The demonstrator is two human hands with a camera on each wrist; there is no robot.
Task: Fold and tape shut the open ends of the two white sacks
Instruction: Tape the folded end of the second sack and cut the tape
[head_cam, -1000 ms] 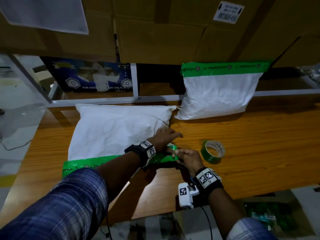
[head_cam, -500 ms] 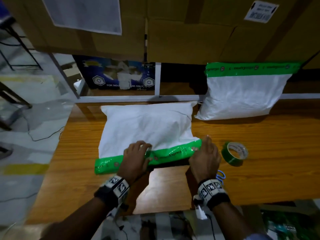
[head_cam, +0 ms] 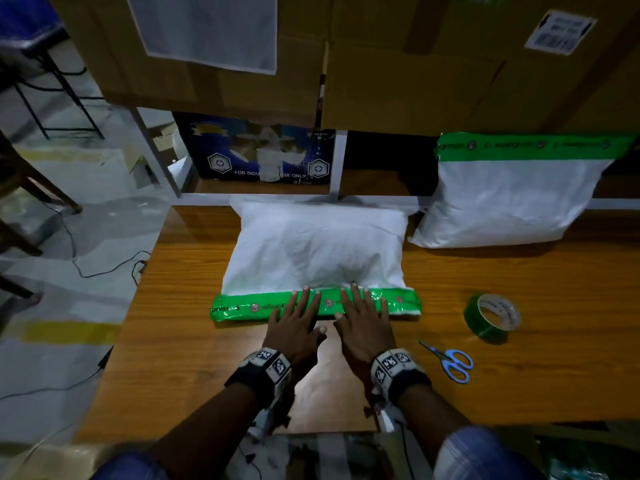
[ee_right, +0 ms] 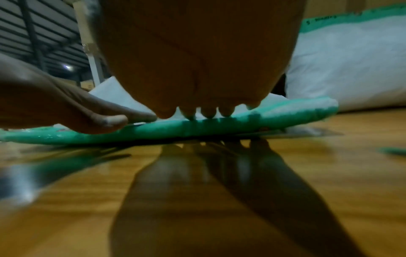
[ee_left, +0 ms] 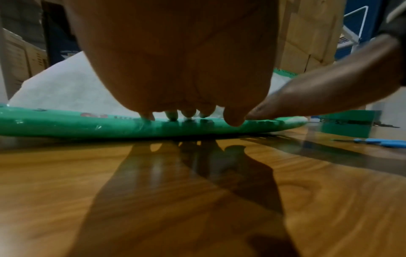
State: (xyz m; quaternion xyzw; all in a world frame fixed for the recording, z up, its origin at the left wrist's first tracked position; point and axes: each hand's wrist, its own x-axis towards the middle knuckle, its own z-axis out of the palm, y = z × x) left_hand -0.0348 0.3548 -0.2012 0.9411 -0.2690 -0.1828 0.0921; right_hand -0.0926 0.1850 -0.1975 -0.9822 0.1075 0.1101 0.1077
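Note:
A white sack [head_cam: 317, 251] lies flat on the wooden table [head_cam: 519, 393], its near end folded and covered by a band of green tape [head_cam: 235, 308]. My left hand [head_cam: 298, 318] and right hand [head_cam: 362, 315] lie side by side, fingers straight, pressing down on the middle of that band. The wrist views show the left fingertips [ee_left: 170, 113] and right fingertips [ee_right: 207, 111] resting on the green tape [ee_left: 66, 124] [ee_right: 285, 113]. A second white sack [head_cam: 509, 199] leans upright at the back right, its top sealed with green tape [head_cam: 533, 145].
A green tape roll [head_cam: 491, 318] and blue-handled scissors [head_cam: 450, 363] lie on the table right of my hands. Cardboard boxes [head_cam: 415, 81] and a white shelf frame [head_cam: 341, 164] stand behind the sacks. The table's left edge drops to a floor with cables [head_cam: 86, 268].
Both hands moved from the ends of the taped fold to its middle and now press flat with straight fingers. The head view shifted, bringing the near sack to the centre.

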